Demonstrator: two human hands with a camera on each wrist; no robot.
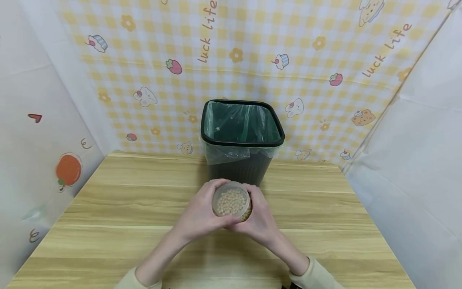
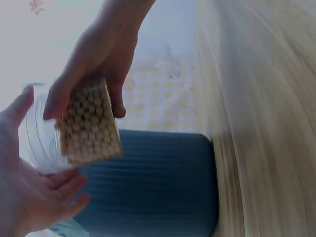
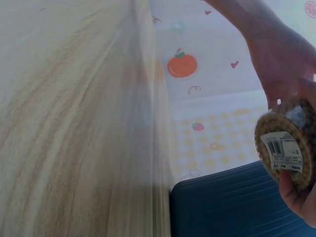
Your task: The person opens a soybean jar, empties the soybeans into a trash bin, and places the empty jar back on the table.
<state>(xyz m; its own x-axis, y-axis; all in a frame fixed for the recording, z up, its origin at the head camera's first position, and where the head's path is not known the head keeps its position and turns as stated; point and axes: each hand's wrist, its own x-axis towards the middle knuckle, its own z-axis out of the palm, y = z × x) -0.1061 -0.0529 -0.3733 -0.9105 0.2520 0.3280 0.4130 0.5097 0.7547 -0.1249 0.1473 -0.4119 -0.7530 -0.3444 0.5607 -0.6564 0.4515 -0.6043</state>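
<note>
A clear round tub (image 1: 232, 202) packed with small, pale round pieces like dried beans is held between both hands in the head view, in front of the bin. My left hand (image 1: 197, 214) curves its thumb and fingers around the translucent ribbed lid end (image 2: 39, 136). Around the filled body (image 2: 91, 123) my right hand (image 1: 260, 218) grips from the other side. The tub is tilted, with its top toward the head camera. Its base carries a white barcode label (image 3: 285, 152), touched by a fingertip in the right wrist view.
A dark bin (image 1: 234, 166) lined with a clear bag stands on the wooden table (image 1: 144, 188), just beyond the hands. Behind it hangs a yellow checked cloth (image 1: 151, 80). White sheets (image 1: 408, 160) enclose both sides.
</note>
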